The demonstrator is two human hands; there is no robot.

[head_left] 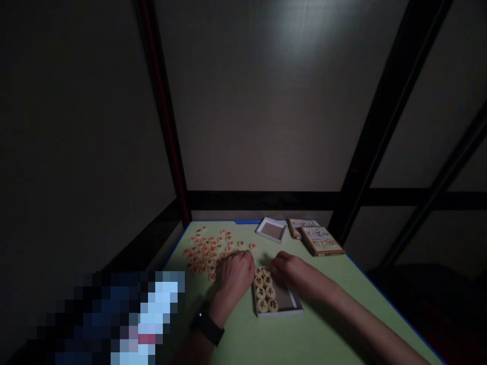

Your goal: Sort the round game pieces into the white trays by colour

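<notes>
A shallow white box lies on the table before me, brown inside. Round wooden Chinese chess pieces with dark characters fill its left part in two columns. At the box's far left corner is my left hand, its fingers curled closed; whatever they may hold is hidden. My right hand reaches over the far right part of the box with fingers pinched together, and I cannot make out anything between them. Loose chess pieces, mostly with red characters, are scattered left of and beyond my left hand.
A second shallow white tray rests near the far edge of the green table. To its right are two printed boxes, partly overlapping. Behind stands a pale panelled wall with dark beams. A pixelated patch covers the lower left.
</notes>
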